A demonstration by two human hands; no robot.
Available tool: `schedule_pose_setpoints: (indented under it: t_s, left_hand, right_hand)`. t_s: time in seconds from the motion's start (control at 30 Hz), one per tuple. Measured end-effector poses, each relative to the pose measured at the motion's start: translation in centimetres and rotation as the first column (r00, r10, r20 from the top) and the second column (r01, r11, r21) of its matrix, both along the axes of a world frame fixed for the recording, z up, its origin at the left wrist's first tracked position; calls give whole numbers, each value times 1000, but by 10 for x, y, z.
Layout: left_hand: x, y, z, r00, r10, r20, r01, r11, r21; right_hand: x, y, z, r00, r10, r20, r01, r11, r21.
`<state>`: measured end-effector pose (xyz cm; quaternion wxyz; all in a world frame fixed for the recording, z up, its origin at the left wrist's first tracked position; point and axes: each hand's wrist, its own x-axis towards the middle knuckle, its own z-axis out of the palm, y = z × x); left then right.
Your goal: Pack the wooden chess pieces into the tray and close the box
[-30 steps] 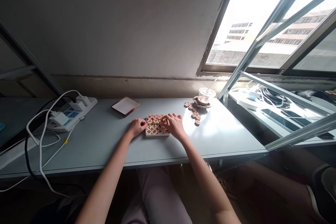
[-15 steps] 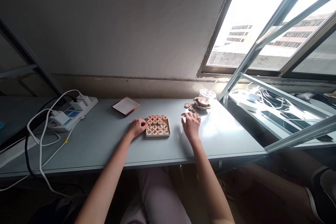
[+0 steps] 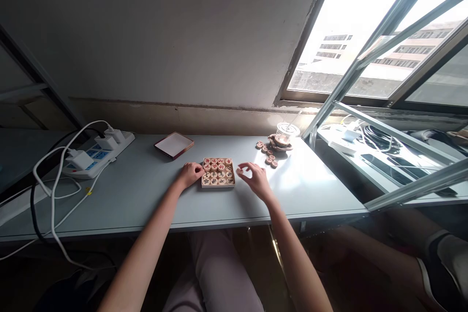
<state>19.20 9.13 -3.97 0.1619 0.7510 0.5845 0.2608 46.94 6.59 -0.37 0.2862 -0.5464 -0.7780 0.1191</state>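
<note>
A shallow box [image 3: 218, 186] of round wooden Chinese chess pieces [image 3: 214, 167] lies on the table, its pieces in rows with red and black characters. My left hand [image 3: 190, 174] rests at the box's left side, thumb and fingers closed at its edge. Just off the right edge, my right hand [image 3: 255, 177] pinches a single Chinese chess piece [image 3: 240, 171] between thumb and fingertips. Several loose pieces [image 3: 271, 160] lie farther back on the right, beside a brown carved dish-like object [image 3: 281, 143].
The box lid [image 3: 174, 146] lies inside up at the back left. A plastic cup with a straw [image 3: 288, 130] stands behind the carved object. On the left is a power strip [image 3: 98, 156] with white cables. A metal frame [image 3: 340, 87] rises on the right; another person's arm [image 3: 380, 243] shows below.
My right hand has moved left from the loose pieces towards the box and now holds a piece. My left hand stays at the box. The view has shifted slightly.
</note>
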Motion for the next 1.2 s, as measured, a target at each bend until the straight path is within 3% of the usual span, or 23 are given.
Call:
schedule_pose_setpoints:
  t_s: [0.07, 0.2, 0.4, 0.5, 0.6, 0.67, 0.77, 0.9, 1.03, 1.13, 1.2]
  left_hand:
    - [0, 0, 0, 1000, 1, -6, -1, 1000, 7]
    - [0, -2, 1, 1000, -5, -16, 5, 1000, 21]
    - [1, -2, 0, 1000, 0, -10, 0, 999, 32]
    - [1, -2, -1, 1000, 0, -8, 0, 999, 35]
    - [2, -2, 0, 1000, -5, -13, 6, 999, 40]
    - [2, -2, 1, 1000, -10, -18, 10, 999, 43]
    - [2, -3, 2, 1000, -16, -27, 17, 999, 44]
    - [2, -4, 3, 999, -19, -44, 21, 999, 45]
    - [2, -5, 4, 998, -18, -57, 20, 999, 38]
    - [1, -5, 4, 998, -20, -53, 21, 999, 28]
    - [0, -4, 5, 999, -22, -45, 23, 1000, 21]
  right_hand:
    - [-20, 3, 0, 998, 67, -10, -67, 997, 27]
    - [-42, 11, -6, 998, 56, 30, -58, 997, 54]
    - [-39, 13, -7, 996, 36, 77, -42, 996, 80]
    - [-14, 21, -3, 977, -142, 160, 118, 982, 147]
    - [23, 35, -6, 876, -389, 286, 357, 920, 160]
    - [45, 42, -12, 815, -441, 375, 435, 894, 108]
    - [64, 41, -21, 811, -377, 448, 389, 919, 70]
    - [58, 19, -24, 871, -273, 409, 220, 960, 173]
    - [27, -3, -13, 936, -119, 330, 59, 981, 186]
    - [-11, -10, -4, 997, 4, 79, -17, 986, 165]
    - [-40, -10, 0, 986, 149, -77, -139, 982, 126]
